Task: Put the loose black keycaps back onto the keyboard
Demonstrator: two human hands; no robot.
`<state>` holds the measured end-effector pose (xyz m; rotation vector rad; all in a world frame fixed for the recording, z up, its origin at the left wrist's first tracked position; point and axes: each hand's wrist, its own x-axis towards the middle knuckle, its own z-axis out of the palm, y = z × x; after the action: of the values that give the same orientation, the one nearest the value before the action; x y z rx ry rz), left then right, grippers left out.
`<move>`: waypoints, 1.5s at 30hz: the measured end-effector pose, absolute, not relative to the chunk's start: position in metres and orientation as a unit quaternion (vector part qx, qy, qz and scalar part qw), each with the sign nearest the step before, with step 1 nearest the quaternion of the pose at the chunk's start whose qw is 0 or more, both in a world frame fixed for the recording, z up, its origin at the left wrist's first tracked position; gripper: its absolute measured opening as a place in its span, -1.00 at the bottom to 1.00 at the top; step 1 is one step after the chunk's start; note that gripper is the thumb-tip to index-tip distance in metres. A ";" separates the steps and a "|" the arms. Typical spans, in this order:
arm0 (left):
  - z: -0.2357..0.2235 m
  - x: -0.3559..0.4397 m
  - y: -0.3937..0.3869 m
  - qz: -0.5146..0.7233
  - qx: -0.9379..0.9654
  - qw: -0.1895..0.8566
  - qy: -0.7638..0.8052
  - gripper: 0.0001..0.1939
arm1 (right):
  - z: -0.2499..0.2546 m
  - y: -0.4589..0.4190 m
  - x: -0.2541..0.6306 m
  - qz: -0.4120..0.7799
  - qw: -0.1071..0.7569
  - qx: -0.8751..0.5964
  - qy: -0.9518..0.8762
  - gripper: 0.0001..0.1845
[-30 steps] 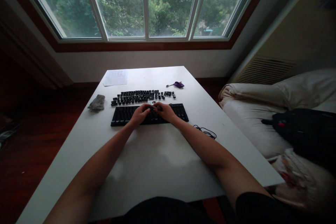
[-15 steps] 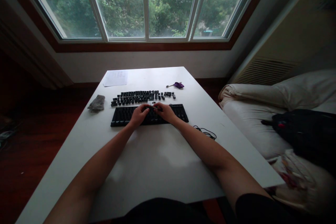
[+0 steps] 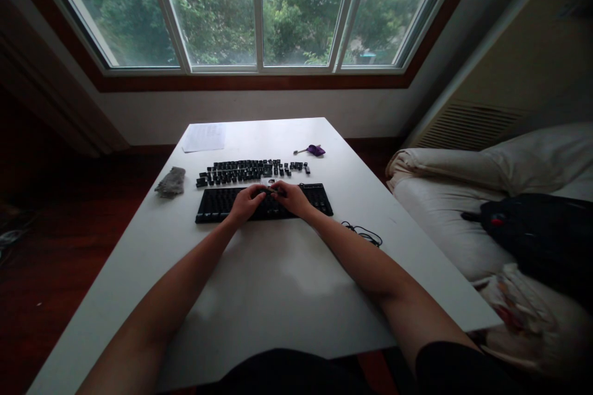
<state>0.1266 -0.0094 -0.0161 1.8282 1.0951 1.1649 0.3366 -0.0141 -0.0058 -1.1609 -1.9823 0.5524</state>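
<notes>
A black keyboard (image 3: 215, 203) lies on the white table, crosswise in front of me. Over its middle, my left hand (image 3: 245, 203) and my right hand (image 3: 291, 199) nearly meet, thumbs and fingers pinched together. Something small and dark shows between the fingertips, too small to name; part of the keyboard is hidden under the hands. Just beyond it, loose black keycaps (image 3: 241, 170) stand in rows. A small ring-like item (image 3: 271, 181) lies behind my fingertips.
A crumpled grey cloth (image 3: 170, 182) lies left of the keycaps, with a sheet of paper (image 3: 204, 137) farther back. At the far right are a purple object (image 3: 316, 149) and a thin brush-like stick (image 3: 300, 151). A black cable (image 3: 364, 234) coils right of the keyboard.
My fingertips have shifted very slightly around the small dark item. The keyboard and keycaps stay in place.
</notes>
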 end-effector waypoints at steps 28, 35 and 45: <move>-0.020 0.126 -0.007 0.445 0.701 0.347 0.436 -0.70 | -0.007 -0.013 0.336 0.213 0.368 -0.475 -0.771 -0.75; -0.018 0.126 -0.008 0.458 0.689 0.355 0.436 -0.71 | -0.004 -0.014 0.337 0.201 0.374 -0.476 -0.770 -0.76; -0.016 0.127 -0.009 0.460 0.689 0.344 0.441 -0.74 | -0.005 -0.014 0.336 0.209 0.365 -0.478 -0.771 -0.76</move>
<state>0.1268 -0.0089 -0.0158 1.7905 1.1461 1.1947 0.3363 -0.0135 -0.0054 -1.2302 -1.9823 0.5365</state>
